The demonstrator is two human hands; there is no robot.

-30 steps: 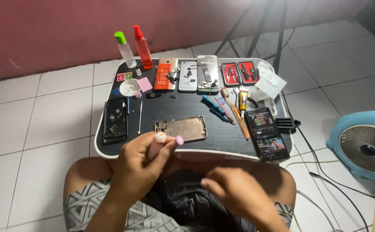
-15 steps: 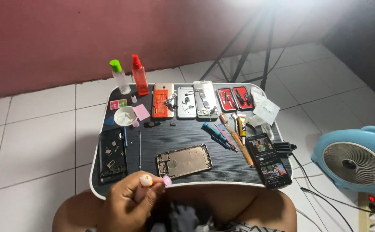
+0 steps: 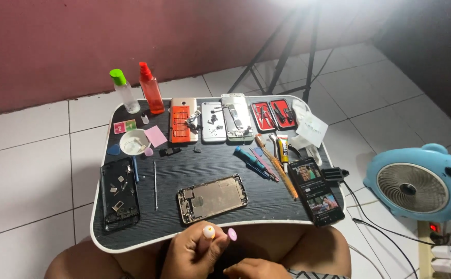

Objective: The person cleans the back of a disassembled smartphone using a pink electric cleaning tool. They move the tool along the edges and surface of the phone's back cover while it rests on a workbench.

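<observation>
Right now the opened phone shell (image 3: 212, 198) lies flat near the front edge of the tabletop (image 3: 266, 206), inner side up, just beyond my left hand (image 3: 194, 253). That hand sits below the edge over my lap, curled into a loose fist, fingers pressed together with painted nails showing; whether it pinches some small part between them I cannot tell. My right hand (image 3: 254, 269) is low beside it, mostly cut off by the frame, so I cannot tell how its fingers stand.

Left of the shell a thin metal tool (image 3: 155, 184) lies lengthwise, and beyond it a black tray (image 3: 119, 193) holds small parts. To the right lie a blue screwdriver (image 3: 251, 160) and a lit phone (image 3: 315, 190). Further back stand a white cup (image 3: 134, 142), a red spray bottle (image 3: 150, 95), a green-capped bottle (image 3: 123, 91) and two more opened phones (image 3: 225, 120). A blue fan (image 3: 420, 184) stands on the floor at right.
</observation>
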